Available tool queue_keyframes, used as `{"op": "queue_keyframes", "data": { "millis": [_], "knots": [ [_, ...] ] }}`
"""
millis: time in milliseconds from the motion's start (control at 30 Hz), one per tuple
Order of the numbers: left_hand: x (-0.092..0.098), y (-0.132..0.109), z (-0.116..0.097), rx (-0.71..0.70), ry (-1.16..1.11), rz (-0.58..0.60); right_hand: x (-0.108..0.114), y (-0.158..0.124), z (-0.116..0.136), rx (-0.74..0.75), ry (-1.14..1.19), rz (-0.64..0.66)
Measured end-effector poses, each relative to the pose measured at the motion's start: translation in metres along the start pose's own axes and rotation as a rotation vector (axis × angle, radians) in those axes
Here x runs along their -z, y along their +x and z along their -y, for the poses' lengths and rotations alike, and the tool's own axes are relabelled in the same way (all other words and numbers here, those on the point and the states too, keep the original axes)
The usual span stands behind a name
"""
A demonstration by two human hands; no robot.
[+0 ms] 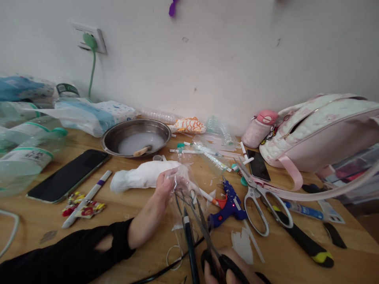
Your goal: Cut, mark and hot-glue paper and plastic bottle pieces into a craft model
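Note:
My left hand (161, 193) is closed on a piece of clear crinkled plastic (182, 183), held just above the wooden table (124, 213). My right hand (225, 270) shows only at the bottom edge, fingers through the black handles of a pair of scissors (204, 232) whose blades point up into the clear plastic. A white paper-covered shape (139, 176) lies just behind my left hand. A blue glue gun (229, 203) sits right of the plastic.
Large silver scissors (257, 201), a steel bowl (115, 136) of cloudy liquid, a black phone (68, 173), a second phone (258, 165), a white marker (87, 197), plastic bottles (26, 154) at left, a pink bag (322, 130) at right, and a black-and-yellow tool (308, 244).

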State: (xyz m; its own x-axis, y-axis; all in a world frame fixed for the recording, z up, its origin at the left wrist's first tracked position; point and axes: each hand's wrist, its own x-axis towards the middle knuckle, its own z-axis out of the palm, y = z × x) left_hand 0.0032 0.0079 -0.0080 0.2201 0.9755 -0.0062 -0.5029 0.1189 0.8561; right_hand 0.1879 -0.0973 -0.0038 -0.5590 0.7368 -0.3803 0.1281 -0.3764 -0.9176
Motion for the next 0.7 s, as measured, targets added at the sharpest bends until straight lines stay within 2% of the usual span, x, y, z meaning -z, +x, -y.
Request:
{"op": "queue_keyframes", "data": {
  "millis": [233, 400, 533, 700],
  "knots": [
    [-0.01, 0.001, -0.014, -0.011, -0.042, -0.067, -0.001, 0.005, 0.015, 0.046, -0.027, -0.106],
    [-0.011, -0.003, -0.013, 0.021, -0.061, -0.105, -0.002, 0.012, 0.03, 0.06, -0.031, -0.152],
    [-0.011, -0.006, -0.008, 0.001, -0.045, -0.126, -0.003, 0.009, 0.02, 0.044, -0.022, -0.147],
    [-0.001, -0.005, 0.01, -0.037, -0.037, -0.104, 0.0, 0.002, -0.002, 0.003, 0.003, -0.051]
  ]
}}
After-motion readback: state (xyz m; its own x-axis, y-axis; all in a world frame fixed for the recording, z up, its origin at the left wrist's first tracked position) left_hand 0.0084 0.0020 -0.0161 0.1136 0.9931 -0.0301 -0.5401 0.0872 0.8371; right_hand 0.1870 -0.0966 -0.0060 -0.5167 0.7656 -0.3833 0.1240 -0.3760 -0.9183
